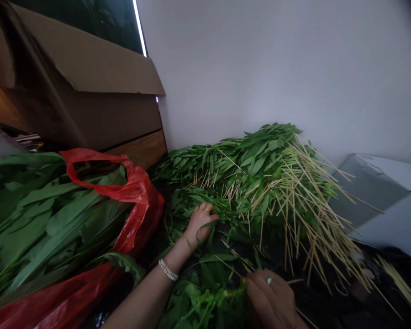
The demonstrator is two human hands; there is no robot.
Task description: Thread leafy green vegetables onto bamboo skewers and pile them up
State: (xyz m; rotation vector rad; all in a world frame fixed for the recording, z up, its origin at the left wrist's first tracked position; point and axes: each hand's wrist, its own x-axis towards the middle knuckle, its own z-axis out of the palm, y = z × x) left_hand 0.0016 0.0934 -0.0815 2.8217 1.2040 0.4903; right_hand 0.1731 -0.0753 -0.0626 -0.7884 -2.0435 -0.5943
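My left hand (201,224), with a beaded bracelet on its wrist, reaches onto loose green stems (222,205) in the middle, its fingers curled; a narrow leaf lies across it. What its fingers hold is hidden. Low in the view, my right hand (270,297), wearing a ring, is closed beside a leafy bunch (208,292) and thin sticks; its fingertips are partly hidden. Behind both hands lies a big heap of leafy greens (260,155), with many thin wooden sticks (294,192) poking out to the right.
At the left, a red plastic bag (137,183) holds large green leaves (65,219). An open cardboard box (102,109) stands behind it. A white wall (260,68) rises at the back. A pale box (393,196) and more sticks (397,283) are at the right.
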